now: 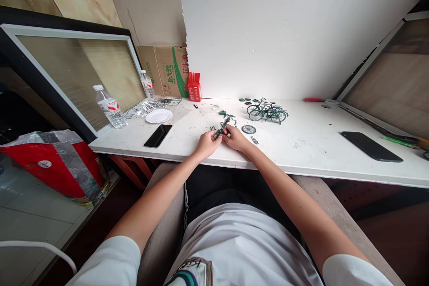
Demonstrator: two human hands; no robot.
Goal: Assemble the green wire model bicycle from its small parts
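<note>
Between both hands, just above the front of the white table, is a partly built green toy bicycle frame [221,128]. My left hand [208,144] is closed on its lower left end. On the other side, the fingers of my right hand [236,138] pinch it near the middle. The fingertips hide part of the frame. To the right of my right hand lies a loose toy wheel [249,129], with a small grey-green part [254,140] in front of it. Built toy bicycles [268,111] stand farther back. A small green piece [222,112] lies behind the hands.
On the left are a black phone [158,136], a white plate [158,116], part sprues [144,108] and water bottles [110,107]. Behind them stand a cardboard box [167,71] and a red box [194,87]. Another phone [371,146] lies right. A white board [288,40] backs the table.
</note>
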